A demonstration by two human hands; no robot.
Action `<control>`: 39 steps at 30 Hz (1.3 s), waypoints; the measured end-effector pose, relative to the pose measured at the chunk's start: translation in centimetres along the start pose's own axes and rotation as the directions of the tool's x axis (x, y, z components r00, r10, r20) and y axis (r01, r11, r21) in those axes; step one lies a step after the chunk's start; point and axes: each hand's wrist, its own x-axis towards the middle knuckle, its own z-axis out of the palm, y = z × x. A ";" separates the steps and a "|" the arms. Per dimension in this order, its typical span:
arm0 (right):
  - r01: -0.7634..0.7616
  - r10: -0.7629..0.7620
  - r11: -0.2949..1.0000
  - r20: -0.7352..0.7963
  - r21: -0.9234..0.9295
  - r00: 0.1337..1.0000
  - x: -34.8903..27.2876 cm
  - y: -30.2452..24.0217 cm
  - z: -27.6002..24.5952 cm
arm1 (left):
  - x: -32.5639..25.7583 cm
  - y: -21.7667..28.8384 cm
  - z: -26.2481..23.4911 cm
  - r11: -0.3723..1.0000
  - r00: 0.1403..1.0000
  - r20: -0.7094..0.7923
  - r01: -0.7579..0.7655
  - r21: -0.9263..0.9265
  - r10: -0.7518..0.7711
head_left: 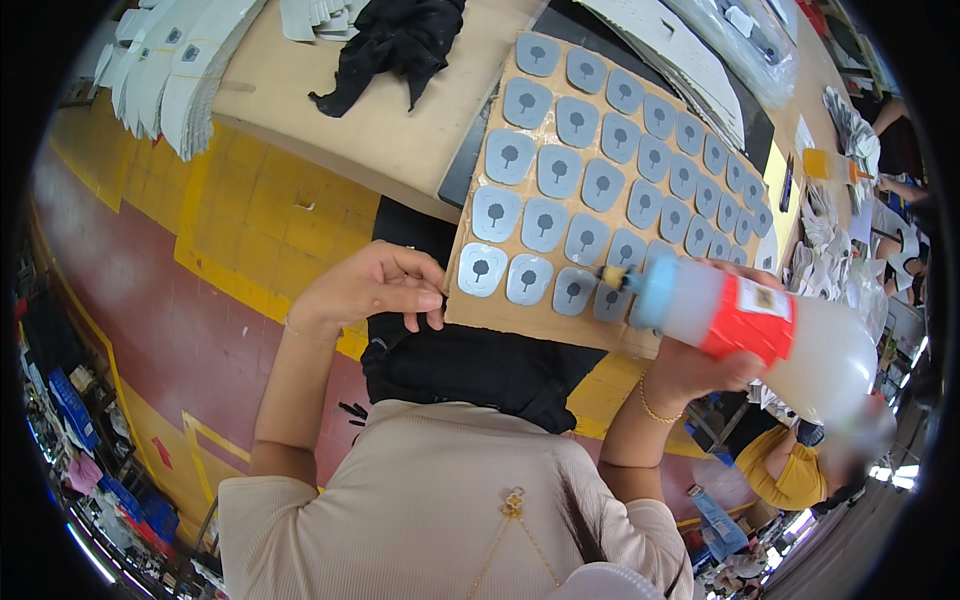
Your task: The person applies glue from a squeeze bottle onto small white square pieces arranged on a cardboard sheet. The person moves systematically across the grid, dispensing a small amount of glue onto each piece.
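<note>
1. Closest, I saw the right hand gripping a squeeze bottle on its side, its nozzle over the near row of grey tree-motif patches.
2. Its soft-looking wall probably yielded to pressure; I judged the red band the surest hold. Contents looked cloudy white, level unreadable.
3. The left hand curled at the left edge of the cardboard sheet; whether it pinched, I couldn't tell.
4. Beyond was an orange container, contents unclear.

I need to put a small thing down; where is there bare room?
The tan tabletop is bare between the white stacks, the black cloth and the dark strip beside the cardboard. The cardboard is crowded: grey patches in rows, with the bottle in the right hand over its near right corner.
</note>
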 end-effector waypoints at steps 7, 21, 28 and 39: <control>0.019 -0.002 0.988 -0.114 0.152 0.993 0.8 -1.6 0.5 | 0.2 -0.1 0.0 1.000 1.000 0.019 -0.008 -0.013 0.008; -0.014 0.051 0.970 0.145 -0.244 0.988 -1.2 1.4 3.3 | 0.2 0.1 0.2 1.000 0.999 0.027 -0.019 0.010 0.019; -0.003 0.047 0.968 0.167 -0.250 0.985 -1.2 1.6 3.4 | 0.0 0.1 0.1 1.000 1.000 0.022 -0.004 -0.009 0.005; -0.090 0.108 0.983 0.113 -0.159 0.988 -1.1 0.9 4.9 | 0.2 0.2 0.0 1.000 1.000 0.003 -0.008 -0.028 0.008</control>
